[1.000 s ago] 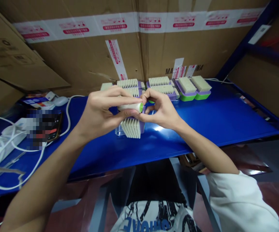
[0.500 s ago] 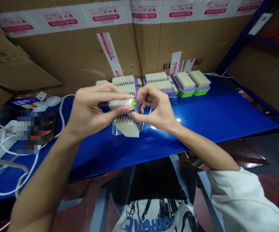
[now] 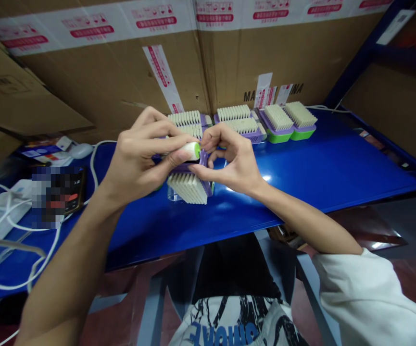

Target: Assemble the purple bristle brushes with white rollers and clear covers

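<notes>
Between thumb and fingers, my left hand [image 3: 141, 156] grips a white ribbed roller [image 3: 190, 151] with a bright green end cap. The fingers cover most of its length. My right hand [image 3: 231, 156] is closed at the roller's green end, with thumb and curled fingers on the edge of a purple frame [image 3: 205, 158]. That frame lies directly beneath the roller, partly hidden by both hands. A block of cream-coloured ribbed teeth [image 3: 189, 187] sticks out of its near side, over a clear plastic base.
Behind the hands stand more purple holders with cream toothed blocks [image 3: 234, 113] and two green-based ones [image 3: 280, 137]. A cardboard wall [image 3: 229, 57] closes off the back of the blue table [image 3: 323, 178]. A phone [image 3: 74, 190] and white cables [image 3: 4, 288] lie at left.
My left fingers have slid right along the roller, covering more of it, and its green end sits slightly lower left and higher. My right hand stays almost in place at the frame.
</notes>
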Tool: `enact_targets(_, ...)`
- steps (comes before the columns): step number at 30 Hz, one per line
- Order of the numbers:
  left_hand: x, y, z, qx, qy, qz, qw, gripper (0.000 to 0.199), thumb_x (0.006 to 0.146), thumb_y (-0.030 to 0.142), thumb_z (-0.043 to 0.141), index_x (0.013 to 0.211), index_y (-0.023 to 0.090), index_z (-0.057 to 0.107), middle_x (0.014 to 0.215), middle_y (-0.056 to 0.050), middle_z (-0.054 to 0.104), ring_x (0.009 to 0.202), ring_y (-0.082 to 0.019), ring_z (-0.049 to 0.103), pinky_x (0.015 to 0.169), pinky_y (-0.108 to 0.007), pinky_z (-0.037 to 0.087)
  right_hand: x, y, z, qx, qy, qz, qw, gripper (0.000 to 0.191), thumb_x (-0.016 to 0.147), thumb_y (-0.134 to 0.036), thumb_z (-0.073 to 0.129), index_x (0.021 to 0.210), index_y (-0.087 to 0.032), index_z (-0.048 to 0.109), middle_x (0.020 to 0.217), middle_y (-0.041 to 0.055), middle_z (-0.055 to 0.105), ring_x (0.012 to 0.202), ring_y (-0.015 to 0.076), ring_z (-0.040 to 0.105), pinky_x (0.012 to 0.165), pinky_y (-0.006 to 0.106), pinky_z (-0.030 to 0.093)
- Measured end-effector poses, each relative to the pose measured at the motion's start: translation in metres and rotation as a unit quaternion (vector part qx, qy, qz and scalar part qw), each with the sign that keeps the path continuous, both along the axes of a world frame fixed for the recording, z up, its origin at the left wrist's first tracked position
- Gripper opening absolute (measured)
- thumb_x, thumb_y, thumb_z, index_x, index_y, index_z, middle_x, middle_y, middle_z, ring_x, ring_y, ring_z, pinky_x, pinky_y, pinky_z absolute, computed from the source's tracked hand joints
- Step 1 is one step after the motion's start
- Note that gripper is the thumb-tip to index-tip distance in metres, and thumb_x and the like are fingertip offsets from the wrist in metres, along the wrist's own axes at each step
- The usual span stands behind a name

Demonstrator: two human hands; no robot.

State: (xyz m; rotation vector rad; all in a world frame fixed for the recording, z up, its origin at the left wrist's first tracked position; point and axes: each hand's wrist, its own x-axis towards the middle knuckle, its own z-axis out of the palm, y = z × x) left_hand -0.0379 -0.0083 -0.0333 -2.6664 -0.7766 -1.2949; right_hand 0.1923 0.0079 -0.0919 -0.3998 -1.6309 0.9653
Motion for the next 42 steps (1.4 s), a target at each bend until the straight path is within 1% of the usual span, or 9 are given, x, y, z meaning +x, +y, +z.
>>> enact_targets(9, -0.001, -0.005, 0.001, -0.064, -0.014, 0.016, 0.998, 0.023, 0.103, 0.062, 0.086, 0.117, 0.044, 0.091, 0.095, -0.001, 0.078, 0.104, -0.029, 0.069, 0.115, -0.056, 0.061, 0.0, 0.001, 0.001, 0.056, -0.018, -0.001, 0.998, 0.044, 0.09, -0.057, 0.096, 0.102, -0.025, 0.068, 0.105, 0.0019, 0.067, 0.089, 0.0157, 0.063, 0.062, 0.026, 0.061)
enact_targets(16, 0.002, -0.016, -0.009, -0.062, -0.031, 0.029, 0.997, 0.024, 0.11, 0.05, 0.082, 0.129, 0.039, 0.09, 0.117, -0.004, 0.085, 0.107, -0.027, 0.079, 0.098, -0.048, 0.066, 0.001, 0.001, -0.004, 0.023, 0.009, -0.006, 1.0, 0.059, 0.084, -0.064, 0.102, 0.114, -0.026, 0.068, 0.103, 0.0006, 0.07, 0.093, 0.0169, 0.067, 0.065, 0.027, 0.064)
enact_targets(20, 0.002, -0.019, -0.018, -0.091, -0.094, -0.012, 0.991, 0.033, 0.111, 0.052, 0.081, 0.139, 0.036, 0.086, 0.134, -0.007, 0.087, 0.126, -0.031, 0.084, 0.11, -0.052, 0.068, 0.005, -0.002, -0.005, 0.037, 0.0, -0.023, 0.999, 0.053, 0.09, -0.062, 0.098, 0.117, -0.025, 0.072, 0.113, 0.0033, 0.076, 0.101, 0.0182, 0.072, 0.075, 0.031, 0.067)
enact_targets(24, -0.002, -0.018, -0.019, -0.02, -0.178, -0.075, 0.981, 0.017, 0.114, 0.042, 0.079, 0.103, 0.038, 0.092, 0.101, -0.002, 0.088, 0.128, -0.032, 0.084, 0.116, -0.059, 0.067, 0.007, -0.002, -0.005, 0.022, -0.017, -0.058, 0.998, 0.055, 0.087, -0.064, 0.1, 0.115, -0.025, 0.073, 0.107, 0.0025, 0.075, 0.095, 0.0177, 0.07, 0.07, 0.031, 0.064)
enact_targets(26, -0.005, -0.014, -0.024, -0.018, -0.193, -0.061, 0.979, 0.012, 0.108, 0.043, 0.088, 0.119, 0.04, 0.092, 0.117, -0.003, 0.089, 0.132, -0.032, 0.083, 0.117, -0.057, 0.068, 0.008, 0.0, -0.005, 0.009, -0.023, -0.079, 0.997, 0.058, 0.083, -0.065, 0.102, 0.113, -0.025, 0.072, 0.105, 0.0019, 0.073, 0.092, 0.0172, 0.068, 0.069, 0.031, 0.063)
enact_targets(29, -0.009, -0.007, -0.037, -0.097, -0.179, -0.015, 0.979, 0.056, 0.103, 0.058, 0.09, 0.155, 0.042, 0.078, 0.17, -0.01, 0.069, 0.154, -0.038, 0.071, 0.129, -0.061, 0.062, 0.012, 0.004, -0.004, -0.002, -0.021, -0.079, 0.997, 0.06, 0.08, -0.064, 0.104, 0.114, -0.025, 0.073, 0.104, 0.0015, 0.072, 0.093, 0.0172, 0.068, 0.072, 0.031, 0.063)
enact_targets(31, -0.009, -0.004, -0.043, -0.12, -0.165, 0.006, 0.979, 0.053, 0.105, 0.061, 0.086, 0.153, 0.039, 0.079, 0.18, -0.01, 0.059, 0.162, -0.04, 0.065, 0.134, -0.065, 0.057, 0.015, 0.005, -0.002, -0.008, -0.024, -0.083, 0.996, 0.062, 0.079, -0.065, 0.104, 0.115, -0.025, 0.074, 0.106, 0.0023, 0.073, 0.095, 0.0175, 0.068, 0.072, 0.03, 0.063)
enact_targets(37, 0.002, -0.007, -0.049, -0.081, -0.229, 0.014, 0.97, 0.013, 0.104, 0.04, 0.091, 0.114, 0.032, 0.092, 0.138, -0.006, 0.087, 0.133, -0.029, 0.083, 0.121, -0.052, 0.069, 0.017, 0.007, -0.001, -0.028, -0.039, -0.116, 0.992, 0.069, 0.072, -0.068, 0.107, 0.117, -0.024, 0.078, 0.106, 0.0024, 0.076, 0.095, 0.018, 0.071, 0.077, 0.031, 0.064)
enact_targets(42, 0.001, 0.006, -0.059, -0.222, -0.294, -0.067, 0.927, 0.071, 0.086, 0.048, 0.106, 0.149, 0.031, 0.079, 0.152, -0.011, 0.08, 0.133, -0.028, 0.083, 0.111, -0.038, 0.072, 0.031, 0.019, -0.005, -0.003, -0.083, -0.123, 0.989, 0.066, 0.098, -0.084, 0.078, 0.125, -0.023, 0.08, 0.108, 0.007, 0.081, 0.098, 0.0229, 0.076, 0.085, 0.04, 0.067)
